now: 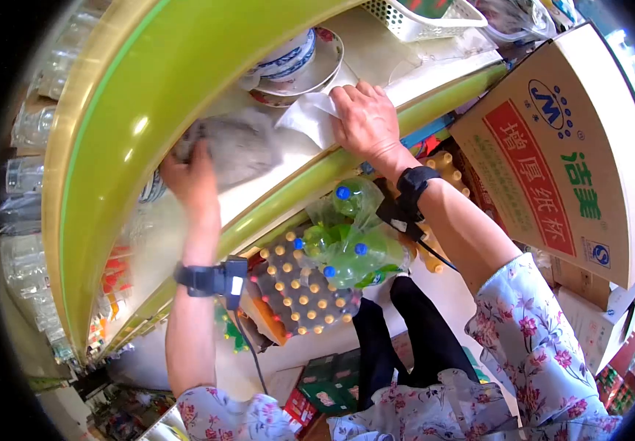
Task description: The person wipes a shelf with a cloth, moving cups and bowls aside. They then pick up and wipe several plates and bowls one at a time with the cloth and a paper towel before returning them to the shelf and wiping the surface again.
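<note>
A curved green shelf front (112,147) looms nearest, left of the left fingers. The left hand (191,178) touches a grey wrapped bundle (242,147) over the pale shelf (248,192), between both hands; blur hides whether its fingers grip it. The right hand (369,123) has its fingers closed on a white cloth (309,119). Stacked crockery (292,67) sits just beyond the cloth, and a printed carton (597,95) stands to the right of the right fingers

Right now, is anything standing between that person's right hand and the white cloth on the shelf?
Nothing visible does: the right hand holds the white cloth. The patterned dishes stand beyond it, not between.
</note>
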The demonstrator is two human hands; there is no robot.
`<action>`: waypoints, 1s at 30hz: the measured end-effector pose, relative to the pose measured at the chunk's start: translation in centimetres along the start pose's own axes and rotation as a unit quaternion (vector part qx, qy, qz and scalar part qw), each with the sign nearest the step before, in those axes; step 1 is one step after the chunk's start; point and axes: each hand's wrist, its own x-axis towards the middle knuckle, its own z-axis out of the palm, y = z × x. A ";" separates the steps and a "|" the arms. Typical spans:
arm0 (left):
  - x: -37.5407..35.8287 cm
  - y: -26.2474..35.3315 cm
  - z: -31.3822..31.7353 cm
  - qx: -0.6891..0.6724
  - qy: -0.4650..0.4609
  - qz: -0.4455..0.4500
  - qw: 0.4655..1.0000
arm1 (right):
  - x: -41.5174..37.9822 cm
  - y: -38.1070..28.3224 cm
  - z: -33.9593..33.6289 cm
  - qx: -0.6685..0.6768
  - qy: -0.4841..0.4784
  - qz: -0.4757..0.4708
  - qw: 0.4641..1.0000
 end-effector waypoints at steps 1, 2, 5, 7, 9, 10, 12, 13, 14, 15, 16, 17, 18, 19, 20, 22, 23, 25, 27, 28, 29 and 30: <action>1.0 -2.2 0.1 0.034 0.055 0.007 0.998 | 0.0 0.0 -0.1 -0.003 -0.011 0.003 1.000; 1.5 -4.9 0.6 0.103 -0.005 -0.016 0.995 | 0.0 0.0 -0.2 -0.001 -0.016 0.007 1.000; 3.1 -9.8 2.8 0.289 -0.154 -0.014 0.945 | 0.0 0.0 -0.1 -0.003 -0.017 0.004 1.000; 5.8 -9.6 4.0 0.258 -0.187 -0.007 0.948 | 0.0 0.0 -0.1 0.010 -0.014 0.008 1.000; 7.4 -9.4 4.3 0.216 -0.225 -0.015 0.950 | 0.1 0.0 -0.1 0.023 -0.001 0.006 1.000; 7.9 -8.9 4.3 0.190 -0.247 -0.028 0.950 | 0.1 0.0 -0.1 0.023 -0.008 0.008 1.000; 7.8 -7.9 4.7 0.181 -0.253 -0.028 0.950 | 0.2 -0.1 -0.3 0.023 -0.021 0.015 0.999; 7.0 -6.6 4.5 0.197 -0.256 -0.026 0.946 | 0.2 0.0 -0.3 0.025 -0.019 0.017 0.999; 6.2 -5.1 4.4 0.212 -0.258 -0.023 0.942 | 0.2 -0.1 -0.4 0.027 -0.014 0.015 0.999; 4.7 -3.8 4.2 0.207 -0.261 -0.010 0.943 | 0.2 0.0 -0.4 0.030 -0.009 0.014 0.999; 3.8 -3.8 3.9 0.204 -0.267 0.008 0.942 | 0.1 -0.1 -0.4 0.033 -0.004 0.012 0.999; 2.9 -3.8 3.6 0.201 -0.272 0.025 0.941 | 0.1 -0.1 -0.4 0.029 -0.008 0.014 0.999; 2.0 -4.4 3.4 0.200 -0.279 0.047 0.938 | 0.1 -0.1 -0.6 0.024 -0.012 0.015 1.000; 0.8 -2.7 3.3 0.201 -0.271 0.094 0.937 | 0.1 -0.2 -0.5 0.018 -0.017 0.015 1.000; -0.1 -1.0 3.2 0.156 -0.313 0.071 0.934 | 0.1 -0.2 -0.5 0.020 -0.008 0.011 1.000; -1.7 0.1 3.9 0.152 -0.308 0.152 0.927 | 0.1 -0.2 -0.4 0.019 0.007 0.001 1.000; -2.5 0.6 4.3 0.122 -0.313 0.125 0.933 | 0.0 -0.2 -0.4 0.012 -0.001 -0.001 1.000; -3.7 2.1 4.8 0.061 -0.319 0.069 0.943 | 0.0 -0.3 -0.5 0.009 0.001 0.003 1.000; -3.7 2.0 5.0 0.053 -0.318 0.073 0.944 | 0.0 -0.3 -0.4 0.003 0.003 -0.002 1.000; -3.5 2.0 5.1 0.047 -0.315 0.076 0.945 | 0.0 -0.3 -0.3 0.005 0.003 -0.002 1.000; -3.4 1.9 5.1 0.057 -0.314 0.067 0.945 | 0.0 -0.4 -0.2 0.008 0.003 -0.002 1.000; -3.4 2.1 5.0 0.058 -0.312 0.051 0.947 | 0.1 -0.4 -0.2 0.009 0.004 -0.004 1.000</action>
